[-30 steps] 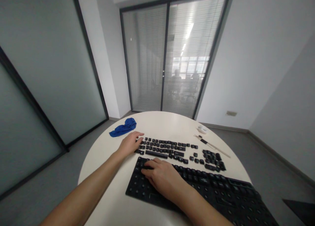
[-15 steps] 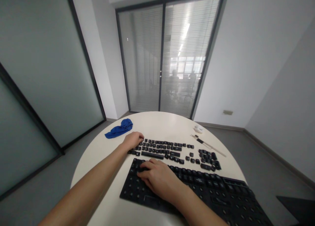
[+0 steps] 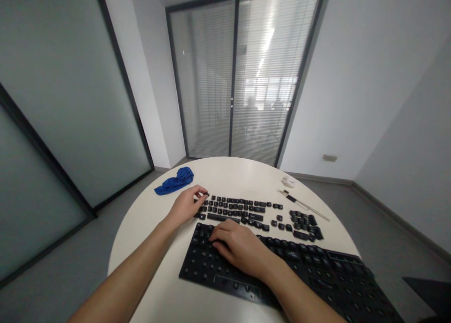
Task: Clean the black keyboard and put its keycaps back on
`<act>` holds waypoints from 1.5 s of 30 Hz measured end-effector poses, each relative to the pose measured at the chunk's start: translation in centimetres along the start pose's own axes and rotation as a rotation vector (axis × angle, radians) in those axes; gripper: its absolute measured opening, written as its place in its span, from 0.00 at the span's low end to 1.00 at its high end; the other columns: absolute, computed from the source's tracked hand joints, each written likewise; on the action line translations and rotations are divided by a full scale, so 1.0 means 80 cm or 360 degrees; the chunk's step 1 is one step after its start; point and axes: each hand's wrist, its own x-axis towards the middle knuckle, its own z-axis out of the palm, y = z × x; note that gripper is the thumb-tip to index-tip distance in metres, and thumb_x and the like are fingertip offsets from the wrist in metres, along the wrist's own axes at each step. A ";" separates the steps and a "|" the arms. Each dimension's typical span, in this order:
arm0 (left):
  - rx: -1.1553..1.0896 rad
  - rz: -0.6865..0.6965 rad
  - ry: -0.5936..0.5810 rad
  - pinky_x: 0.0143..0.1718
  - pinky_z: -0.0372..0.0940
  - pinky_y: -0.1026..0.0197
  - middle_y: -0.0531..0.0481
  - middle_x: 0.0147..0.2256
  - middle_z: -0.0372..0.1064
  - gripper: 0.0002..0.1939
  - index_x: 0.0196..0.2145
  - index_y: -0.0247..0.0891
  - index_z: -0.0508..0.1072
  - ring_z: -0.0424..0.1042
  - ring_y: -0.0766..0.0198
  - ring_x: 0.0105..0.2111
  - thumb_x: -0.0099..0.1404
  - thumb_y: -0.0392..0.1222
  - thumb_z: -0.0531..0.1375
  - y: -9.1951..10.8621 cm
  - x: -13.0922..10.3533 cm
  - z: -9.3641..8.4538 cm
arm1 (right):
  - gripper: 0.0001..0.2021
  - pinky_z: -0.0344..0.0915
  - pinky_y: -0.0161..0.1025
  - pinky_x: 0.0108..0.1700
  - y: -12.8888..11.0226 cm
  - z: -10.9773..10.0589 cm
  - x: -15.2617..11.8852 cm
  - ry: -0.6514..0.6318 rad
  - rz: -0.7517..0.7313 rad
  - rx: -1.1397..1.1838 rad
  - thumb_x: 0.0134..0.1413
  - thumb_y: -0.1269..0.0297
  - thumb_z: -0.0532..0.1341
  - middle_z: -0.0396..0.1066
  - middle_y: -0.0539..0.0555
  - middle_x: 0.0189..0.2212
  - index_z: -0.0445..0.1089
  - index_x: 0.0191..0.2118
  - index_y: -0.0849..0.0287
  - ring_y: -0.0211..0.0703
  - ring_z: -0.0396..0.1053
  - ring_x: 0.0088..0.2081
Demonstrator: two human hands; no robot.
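My left hand (image 3: 187, 204) is closed, with a small black keycap (image 3: 207, 194) pinched between thumb and fingertips. It hovers at the left end of the rows of loose keycaps (image 3: 232, 207) lying on the table. Below those rows lies a black keyboard (image 3: 197, 273), seated caps along its upper rows and bare key posts lower down. My right hand (image 3: 241, 245) rests over the keyboard's upper left part, fingers curled and thumb close to the fingertips. What these fingertips grip, if anything, is hidden.
A crumpled blue cloth (image 3: 175, 181) lies at the table's far left. On the right are a cluster of loose keycaps (image 3: 305, 224), a thin stick-like tool (image 3: 310, 209) and a small white item (image 3: 288, 182). The round table (image 3: 148, 276) has its edge close around these.
My left hand has lifted slightly from the left end of the loose keycaps, a keycap now showing in its pinch. My right hand's fingers have drawn closer together. The view has shifted slightly.
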 end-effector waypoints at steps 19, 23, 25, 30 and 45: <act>-0.0656 0.0137 -0.0907 0.30 0.60 0.65 0.53 0.29 0.73 0.08 0.36 0.36 0.78 0.66 0.66 0.28 0.58 0.39 0.65 0.021 -0.049 -0.012 | 0.09 0.64 0.41 0.45 0.001 0.011 0.003 0.0261 0.0177 0.0055 0.57 0.67 0.66 0.76 0.52 0.38 0.75 0.44 0.54 0.45 0.70 0.42; -0.0529 0.0177 -0.0930 0.28 0.57 0.66 0.54 0.27 0.71 0.09 0.37 0.38 0.80 0.65 0.67 0.27 0.57 0.42 0.67 0.016 -0.049 -0.011 | 0.08 0.65 0.41 0.45 0.005 0.015 0.002 0.0254 0.0237 0.0064 0.55 0.66 0.68 0.77 0.52 0.37 0.76 0.42 0.55 0.45 0.71 0.41; -0.0431 0.0197 -0.0952 0.25 0.54 0.67 0.56 0.23 0.69 0.08 0.36 0.39 0.81 0.62 0.68 0.24 0.59 0.43 0.66 0.016 -0.050 -0.013 | 0.08 0.65 0.40 0.44 0.006 0.016 0.002 0.0238 0.0282 0.0059 0.53 0.66 0.69 0.77 0.52 0.36 0.76 0.41 0.55 0.44 0.71 0.40; -0.0175 0.0454 -0.0910 0.29 0.56 0.65 0.53 0.28 0.72 0.08 0.37 0.41 0.82 0.66 0.67 0.27 0.60 0.39 0.64 0.028 -0.051 -0.022 | 0.05 0.65 0.38 0.41 0.007 0.015 0.002 0.0218 0.0339 0.0063 0.55 0.67 0.68 0.76 0.52 0.34 0.77 0.38 0.55 0.43 0.72 0.39; 0.0290 0.0661 -0.0729 0.36 0.62 0.61 0.52 0.34 0.73 0.05 0.35 0.42 0.78 0.73 0.60 0.35 0.61 0.39 0.62 0.044 -0.059 -0.017 | 0.04 0.65 0.41 0.47 0.012 0.015 0.003 0.0223 0.0341 0.0115 0.59 0.68 0.64 0.76 0.52 0.37 0.76 0.39 0.56 0.44 0.70 0.42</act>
